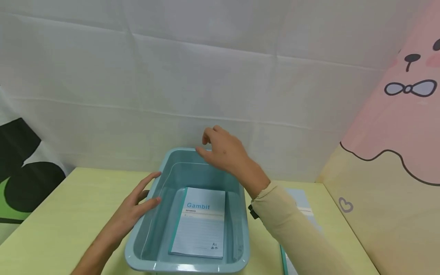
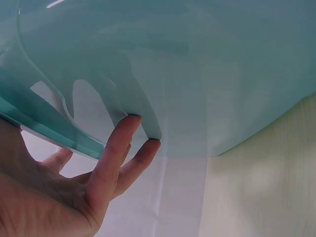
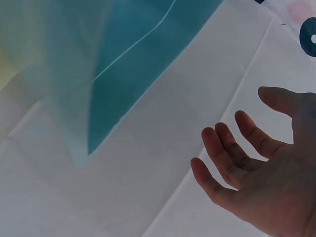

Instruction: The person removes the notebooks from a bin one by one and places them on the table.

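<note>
A light blue plastic basin (image 1: 187, 266) stands on the table with a notebook (image 1: 201, 225) lying flat inside, its cover marked "Gambit". My left hand (image 1: 132, 206) holds the basin's left side. Its thumb and a fingertip lie over the rim, and in the left wrist view other fingertips (image 2: 130, 118) touch the outer wall. Over the far right part of the basin hovers my right hand (image 1: 225, 151), holding nothing. The right wrist view has this hand (image 3: 261, 177) with loosely bent fingers, apart from the basin (image 3: 128, 64).
To the right of the basin, another notebook (image 1: 300, 198) lies on the pale yellow table (image 1: 86, 198), partly covered by my right sleeve. A white cloth (image 1: 165, 84) hangs behind the table. A pink and yellow printed panel (image 1: 388, 152) rises on the right.
</note>
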`<state>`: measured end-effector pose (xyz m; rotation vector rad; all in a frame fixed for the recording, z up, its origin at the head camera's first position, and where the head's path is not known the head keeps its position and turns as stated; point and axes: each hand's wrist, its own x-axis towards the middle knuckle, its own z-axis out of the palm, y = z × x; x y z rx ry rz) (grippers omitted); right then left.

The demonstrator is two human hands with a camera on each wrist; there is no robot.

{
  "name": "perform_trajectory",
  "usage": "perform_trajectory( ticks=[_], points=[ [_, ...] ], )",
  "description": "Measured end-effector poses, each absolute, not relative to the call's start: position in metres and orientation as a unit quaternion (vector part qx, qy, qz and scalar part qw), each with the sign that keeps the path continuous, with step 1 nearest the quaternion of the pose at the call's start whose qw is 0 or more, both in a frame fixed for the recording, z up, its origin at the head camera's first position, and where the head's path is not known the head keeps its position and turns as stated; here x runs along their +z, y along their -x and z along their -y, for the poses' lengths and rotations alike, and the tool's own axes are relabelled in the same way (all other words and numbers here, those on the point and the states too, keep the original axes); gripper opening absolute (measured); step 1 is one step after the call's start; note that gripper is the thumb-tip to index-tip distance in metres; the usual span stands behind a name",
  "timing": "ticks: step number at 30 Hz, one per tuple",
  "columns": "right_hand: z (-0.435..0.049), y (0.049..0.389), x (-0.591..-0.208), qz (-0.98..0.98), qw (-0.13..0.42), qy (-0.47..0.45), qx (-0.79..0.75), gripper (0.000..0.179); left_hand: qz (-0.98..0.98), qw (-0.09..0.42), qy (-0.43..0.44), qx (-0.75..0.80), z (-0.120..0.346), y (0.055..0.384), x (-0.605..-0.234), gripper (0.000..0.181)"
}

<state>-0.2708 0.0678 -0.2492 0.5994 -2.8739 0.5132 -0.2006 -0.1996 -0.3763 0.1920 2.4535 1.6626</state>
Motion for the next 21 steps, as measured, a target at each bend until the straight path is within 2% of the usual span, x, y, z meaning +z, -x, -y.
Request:
perform_trajectory(
  ticks=[10,21],
  points=[
    [-0.037,0.275,-0.239,0.959,0.053,-0.195,0.199,0.028,-0.821,0.089,-0.059,0.560,0.199,0.195,-0.374,0.069],
    [-0.013,0.280,-0.263,0.967,0.010,-0.180,0.179,0.029,-0.828,0.084,-0.059,0.552,0.195,0.187,-0.373,0.069]
  ],
)
